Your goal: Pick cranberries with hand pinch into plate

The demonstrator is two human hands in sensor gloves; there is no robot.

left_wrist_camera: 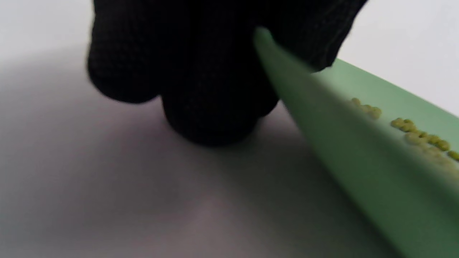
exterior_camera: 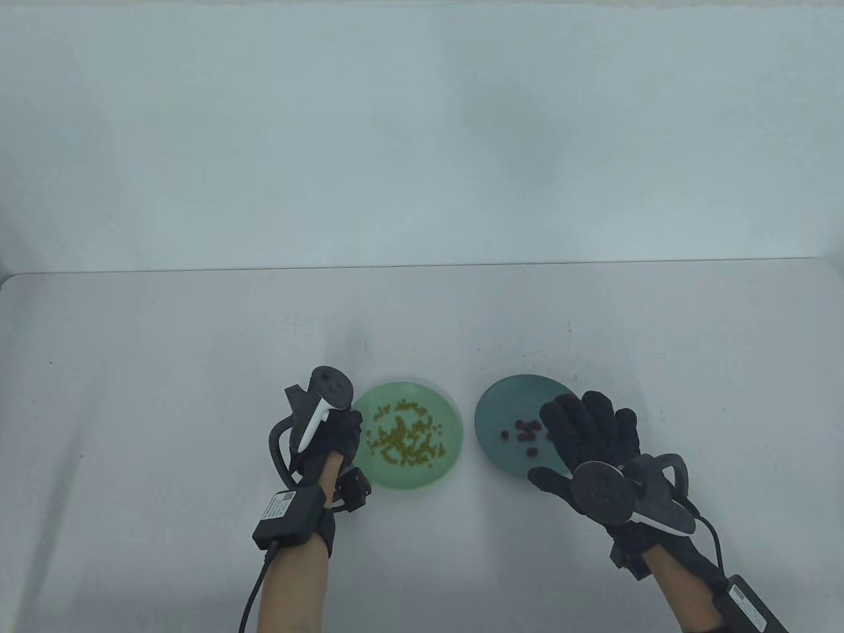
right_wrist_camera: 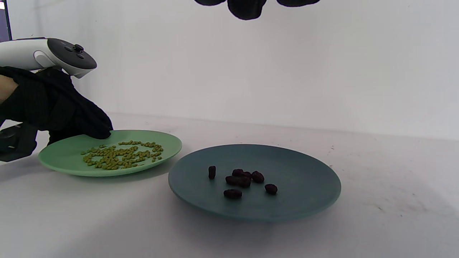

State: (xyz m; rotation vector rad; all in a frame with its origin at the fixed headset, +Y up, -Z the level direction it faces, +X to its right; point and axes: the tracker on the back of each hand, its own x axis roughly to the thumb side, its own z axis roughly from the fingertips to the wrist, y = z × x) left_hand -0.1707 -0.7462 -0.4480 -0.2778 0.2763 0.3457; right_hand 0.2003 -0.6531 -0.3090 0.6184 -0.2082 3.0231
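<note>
Table view: cranberries [exterior_camera: 524, 432] just beside right hand [exterior_camera: 589, 435] fingertips.

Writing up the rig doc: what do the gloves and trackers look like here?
Both the left hand and right hand wear black knit gloves; forearms bare. Each hand's back carries a white-and-dark-grey tracker with a round button face. Black boxes with white labels and black cables sit at the wrists.

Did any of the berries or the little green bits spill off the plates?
No, nothing spilled. The cranberries all lie on the blue plate, and the green bits stay on the green plate.
</note>
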